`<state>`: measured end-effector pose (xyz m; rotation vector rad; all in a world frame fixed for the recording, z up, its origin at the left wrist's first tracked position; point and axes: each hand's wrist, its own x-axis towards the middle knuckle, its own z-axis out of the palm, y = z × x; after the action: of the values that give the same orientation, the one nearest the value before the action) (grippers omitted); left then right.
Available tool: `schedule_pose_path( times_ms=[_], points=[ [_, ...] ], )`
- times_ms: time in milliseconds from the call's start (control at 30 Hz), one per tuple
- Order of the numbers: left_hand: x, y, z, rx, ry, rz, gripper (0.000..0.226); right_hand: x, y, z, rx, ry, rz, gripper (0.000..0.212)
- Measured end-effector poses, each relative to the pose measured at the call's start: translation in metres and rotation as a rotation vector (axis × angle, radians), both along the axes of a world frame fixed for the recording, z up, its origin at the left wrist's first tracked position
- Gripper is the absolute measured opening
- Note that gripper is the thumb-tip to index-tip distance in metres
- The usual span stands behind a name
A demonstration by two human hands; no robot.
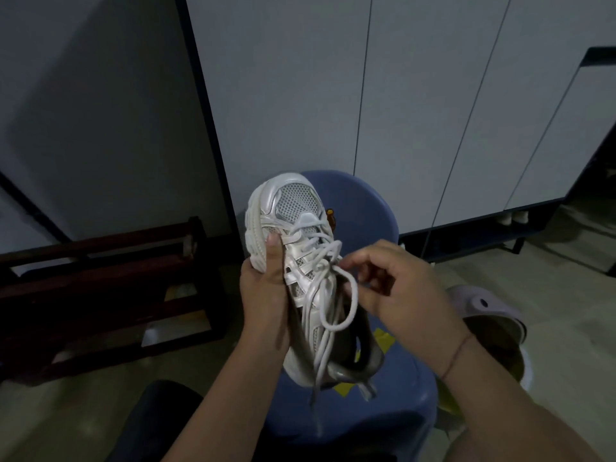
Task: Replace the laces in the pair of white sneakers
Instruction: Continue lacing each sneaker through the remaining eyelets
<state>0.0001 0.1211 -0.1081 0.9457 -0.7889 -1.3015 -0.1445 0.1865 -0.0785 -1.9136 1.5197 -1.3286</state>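
Note:
A white mesh sneaker (293,208) is held up over a blue plastic stool (360,201), toe pointing away from me. My left hand (266,295) grips its left side, thumb pressed on the sole edge. My right hand (396,288) pinches the white lace (346,315) near the upper eyelets. The lace forms a loose loop beside the tongue, and its ends hang down past the heel. The other sneaker of the pair is not in view.
A dark wooden shoe rack (110,295) stands at the left. White cabinet doors (400,95) rise behind the stool. A lilac clog (483,305) lies on the floor at the right, with something yellow (450,398) below it.

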Motion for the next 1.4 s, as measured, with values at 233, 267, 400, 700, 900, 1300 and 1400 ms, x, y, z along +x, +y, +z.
schedule_pose_path(
  times_ms=[233, 267, 400, 700, 900, 1300, 1400],
  points=[
    [-0.001, -0.002, -0.005, -0.002, -0.061, 0.018, 0.071, 0.006, 0.002, -0.001, -0.183, 0.339, -0.202, 0.01],
    [-0.001, -0.001, -0.004, -0.01, -0.069, 0.024, 0.068, 0.007, 0.002, -0.001, -0.188, 0.332, -0.218, 0.009],
    [-0.003, 0.001, -0.001, 0.0, -0.051, -0.008, 0.05, 0.001, 0.0, 0.0, -0.045, -0.032, -0.099, 0.013],
    [0.009, -0.005, 0.005, 0.023, -0.004, -0.012, 0.04, -0.006, -0.006, 0.001, 0.337, -0.889, 0.06, 0.018],
    [0.006, -0.003, 0.004, -0.03, -0.11, 0.018, 0.072, -0.002, 0.001, 0.006, -0.05, -0.17, -0.032, 0.009],
    [0.002, 0.0, 0.008, -0.026, -0.053, -0.068, 0.067, -0.003, 0.0, 0.006, 0.173, -0.563, 0.059, 0.033],
    [0.001, 0.001, 0.008, -0.019, -0.016, -0.093, 0.062, 0.0, 0.0, 0.006, 0.25, -0.8, 0.097, 0.037]
  ],
)
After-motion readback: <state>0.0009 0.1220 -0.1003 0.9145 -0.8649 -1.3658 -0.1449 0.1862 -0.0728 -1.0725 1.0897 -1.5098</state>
